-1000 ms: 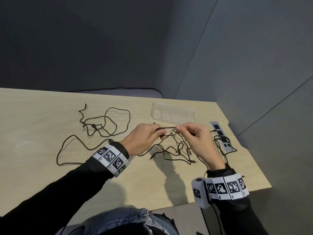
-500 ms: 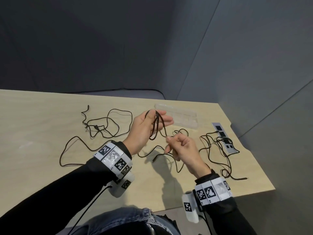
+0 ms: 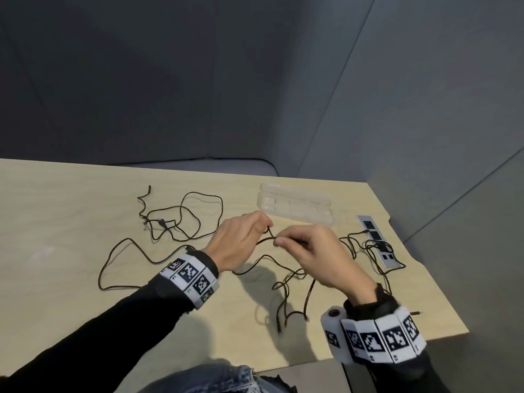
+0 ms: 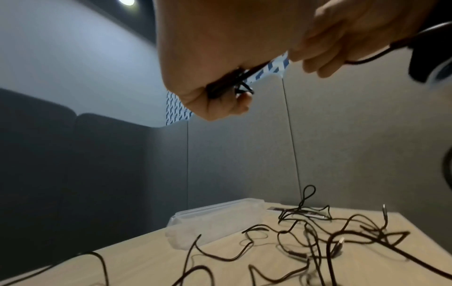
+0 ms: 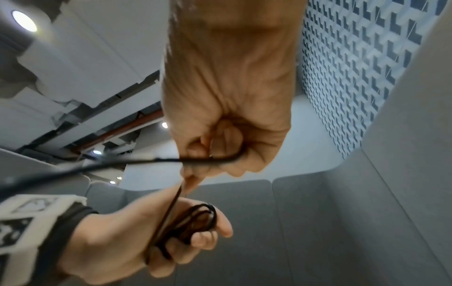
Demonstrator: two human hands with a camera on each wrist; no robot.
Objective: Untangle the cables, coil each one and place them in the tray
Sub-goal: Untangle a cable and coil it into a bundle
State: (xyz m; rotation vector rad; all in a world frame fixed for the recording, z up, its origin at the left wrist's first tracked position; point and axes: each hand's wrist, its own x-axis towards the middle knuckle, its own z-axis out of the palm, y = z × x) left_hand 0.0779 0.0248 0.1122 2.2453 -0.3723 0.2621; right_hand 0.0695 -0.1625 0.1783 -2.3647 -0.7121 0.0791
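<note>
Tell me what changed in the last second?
The left hand lifted, gathered loops of cable, then came back down. The right hand dropped, then rose again to the left, feeding more cable. The tray and the far-left cable stayed put.

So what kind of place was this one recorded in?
Probably an office meeting booth or pod: grey padded wall panels enclose a light wooden table, a power socket strip sits in its surface, and the right wrist view shows an open ceiling with exposed pipes.
</note>
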